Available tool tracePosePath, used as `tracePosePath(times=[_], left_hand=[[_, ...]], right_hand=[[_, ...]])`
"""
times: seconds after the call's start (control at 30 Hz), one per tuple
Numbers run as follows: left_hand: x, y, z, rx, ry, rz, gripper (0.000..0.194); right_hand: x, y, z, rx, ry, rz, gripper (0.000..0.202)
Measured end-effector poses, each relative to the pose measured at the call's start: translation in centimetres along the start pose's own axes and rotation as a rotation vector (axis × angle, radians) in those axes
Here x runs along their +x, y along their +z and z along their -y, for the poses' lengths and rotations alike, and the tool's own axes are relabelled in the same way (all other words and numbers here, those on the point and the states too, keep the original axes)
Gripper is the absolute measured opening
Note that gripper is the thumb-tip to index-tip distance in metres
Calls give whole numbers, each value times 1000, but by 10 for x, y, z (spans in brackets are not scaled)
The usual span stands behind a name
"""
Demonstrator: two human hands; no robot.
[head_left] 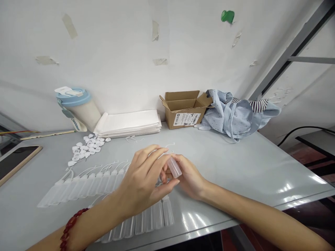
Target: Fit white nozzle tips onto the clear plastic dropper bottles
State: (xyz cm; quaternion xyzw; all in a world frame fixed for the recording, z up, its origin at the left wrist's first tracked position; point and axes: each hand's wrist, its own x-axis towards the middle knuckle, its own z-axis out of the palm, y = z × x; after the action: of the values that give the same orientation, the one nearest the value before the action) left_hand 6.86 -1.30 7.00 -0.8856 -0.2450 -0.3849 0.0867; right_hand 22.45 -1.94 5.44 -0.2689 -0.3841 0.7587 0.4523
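Observation:
A small translucent plastic bottle (174, 168) is held tilted between my two hands, its base toward me. My left hand (146, 174), wrist ringed by a red bead bracelet, curves over it with thumb and fingers around its sides. From the far side my right hand (190, 177) has its fingers closed about the bottle's upper end, mostly hidden behind my left hand. Under and beside my left arm lie two rows of similar bottles, a back row (89, 184) with thin white tubes at their tops and a front row (149, 219) partly covered by my forearm.
White caps (87, 148) lie in a pile at the left. Behind stand a blue-lidded tumbler (81, 108), a stack of white sheets (131, 122), an open cardboard box (183, 115) and a blue cloth bag (232, 116). A phone (18, 160) rests at the left edge.

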Motion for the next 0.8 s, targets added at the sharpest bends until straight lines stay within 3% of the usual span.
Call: tracePosePath(times=[0.2, 0.3, 0.43, 0.57, 0.67, 0.8], left_hand=[[5, 3, -1, -48, -50, -17, 37], [3, -2, -7, -103, -17, 13, 42], [-6, -13, -24, -208, -2, 106, 43], [-21, -15, -43, -222, -8, 342, 35], [-29, -7, -51, -157, -22, 459, 32], [-34, 2, -51, -98, -28, 462, 31]], right_hand=[[0, 0, -4, -70, -24, -66, 40], [4, -10, 3, -109, -76, -235, 38], [12, -33, 28, -78, -170, -435, 26], [17, -53, 52, -29, -255, -574, 19], [18, -56, 59, 0, -271, -612, 18], [20, -57, 59, 36, -244, -593, 18]])
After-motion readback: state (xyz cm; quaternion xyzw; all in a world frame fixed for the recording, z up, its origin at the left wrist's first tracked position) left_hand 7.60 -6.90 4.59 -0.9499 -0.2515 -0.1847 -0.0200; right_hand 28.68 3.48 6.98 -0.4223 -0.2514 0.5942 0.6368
